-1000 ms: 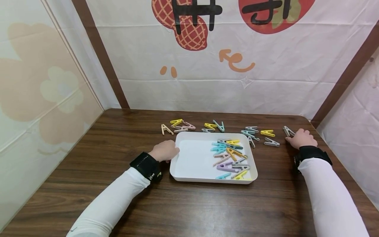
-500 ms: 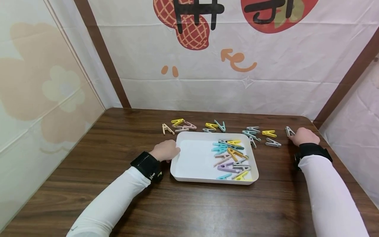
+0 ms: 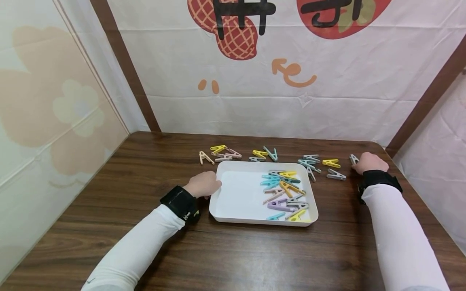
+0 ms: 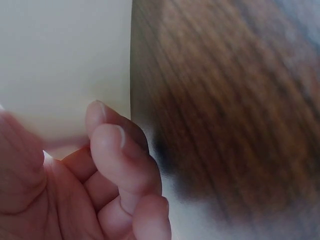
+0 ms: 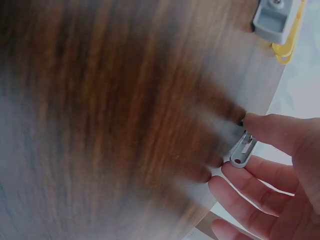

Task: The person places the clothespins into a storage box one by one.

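My left hand (image 3: 204, 184) grips the left rim of a white tray (image 3: 233, 221); in the left wrist view its curled fingers (image 4: 125, 155) lie along the outside of the tray wall (image 4: 65, 55). Clothespins in several colours lie in the tray's right half, among them an orange clothespin (image 3: 289, 188) and a purple clothespin (image 3: 278, 206). At the table's far right, my right hand (image 3: 371, 163) pinches a grey clothespin (image 5: 243, 150) between thumb and fingers, close over the wood. Part of that clothespin is hidden by the hand in the head view.
Left of the right hand lie a grey clothespin (image 3: 335, 175), a yellow clothespin (image 3: 331, 163) and several blue-grey clothespins (image 3: 307, 162). More clothespins, including a beige clothespin (image 3: 206, 158), lie behind the tray. A printed cloth (image 3: 255, 117) hangs beyond the table's (image 3: 255, 258) back edge.
My right hand has closed in on the grey clothespin, rising a little and then shifting slightly left with it. The left hand and the tray keep their places.
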Demonstrator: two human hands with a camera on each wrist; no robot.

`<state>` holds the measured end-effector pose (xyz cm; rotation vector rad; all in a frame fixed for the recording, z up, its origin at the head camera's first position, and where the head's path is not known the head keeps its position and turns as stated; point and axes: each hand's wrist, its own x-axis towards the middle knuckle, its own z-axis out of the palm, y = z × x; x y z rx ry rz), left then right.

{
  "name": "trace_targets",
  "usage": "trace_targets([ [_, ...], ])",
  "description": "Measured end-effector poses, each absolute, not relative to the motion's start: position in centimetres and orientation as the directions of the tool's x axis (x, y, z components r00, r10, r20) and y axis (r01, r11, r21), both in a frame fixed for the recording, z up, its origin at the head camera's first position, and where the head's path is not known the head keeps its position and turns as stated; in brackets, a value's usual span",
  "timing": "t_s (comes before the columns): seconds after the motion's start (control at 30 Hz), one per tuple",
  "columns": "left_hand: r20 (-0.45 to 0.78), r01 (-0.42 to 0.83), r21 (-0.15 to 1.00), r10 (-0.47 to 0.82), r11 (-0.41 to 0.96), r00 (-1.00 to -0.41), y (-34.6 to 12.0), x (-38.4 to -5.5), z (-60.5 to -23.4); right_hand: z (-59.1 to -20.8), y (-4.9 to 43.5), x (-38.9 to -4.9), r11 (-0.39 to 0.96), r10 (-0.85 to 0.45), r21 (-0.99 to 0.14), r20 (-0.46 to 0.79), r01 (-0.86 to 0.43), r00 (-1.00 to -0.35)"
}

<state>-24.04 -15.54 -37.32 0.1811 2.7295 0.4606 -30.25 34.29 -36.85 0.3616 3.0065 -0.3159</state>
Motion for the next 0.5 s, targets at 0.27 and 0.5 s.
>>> trace_targets([
  [0.27, -0.334, 0.056, 0.334, 0.174, 0.941, -0.926, -15.5, -24.1, -37.1, -36.7, 34.5, -29.9, 0.947, 0.203, -0.230, -0.109, 0.223, -0.973],
  [0.5, -0.329, 0.068, 0.328, 0.181, 0.942, -0.927, -15.4, -24.1, -37.2, -35.9, 33.5, -29.5, 0.961, 0.096, -0.263, 0.021, 0.088, -0.995],
])
